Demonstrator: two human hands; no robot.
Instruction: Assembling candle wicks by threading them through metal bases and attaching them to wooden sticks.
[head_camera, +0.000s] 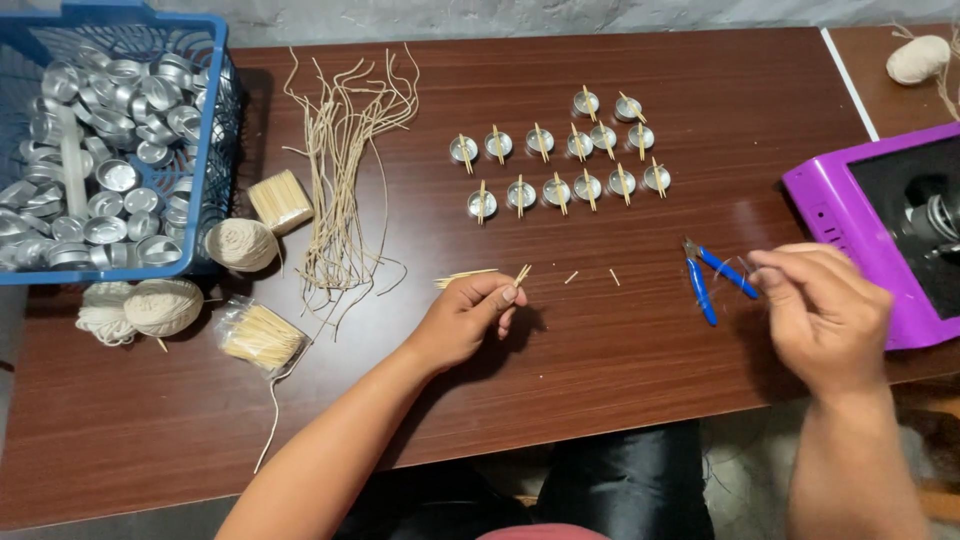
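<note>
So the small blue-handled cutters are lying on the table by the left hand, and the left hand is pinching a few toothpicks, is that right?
Not quite. The blue-handled cutters lie on the table by the right hand, not the left. The left hand is indeed pinching a few toothpicks. The head view shows this.

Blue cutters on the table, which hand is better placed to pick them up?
The right hand. It hovers right beside the blue cutters, its fingertips near the handles. The left hand is farther off and already pinches small wooden sticks.
</note>
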